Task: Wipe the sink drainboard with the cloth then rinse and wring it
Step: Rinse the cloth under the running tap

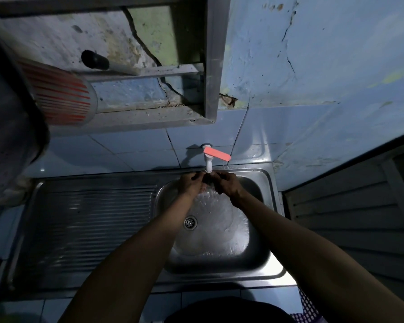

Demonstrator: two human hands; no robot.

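— While water runs from the tap above, what takes up most of the view?

— The steel sink unit (98, 271), set into a blue-tiled worktop (208, 299). Its ribbed drainboard (86, 220) fills the left part, and the basin (259, 250) sits to the right, its floor shining with splashing water around the drain (190, 222).

— And above it?

— A blue tiled wall (131, 148), cracked and peeling higher up, with a metal shelf frame (210, 66) fixed to it. On the left of that shelf lies a clear cup with red stripes (63, 99), and a dark handle (95, 59) pokes out just beyond it.

— Where are the hands?

— Both reach over the far end of the basin, directly under the white tap (208, 165) with its pink lever (217, 153). The left hand (191, 184) and the right hand (228, 184) face each other, fingers curled inward — each gripping one side of a small dark wad.

— Is that the cloth?

— It seems so. The cloth (208, 180) is bunched tight between the two hands, touching both, right below the spout. It is dim there — its colour and folds I cannot tell.
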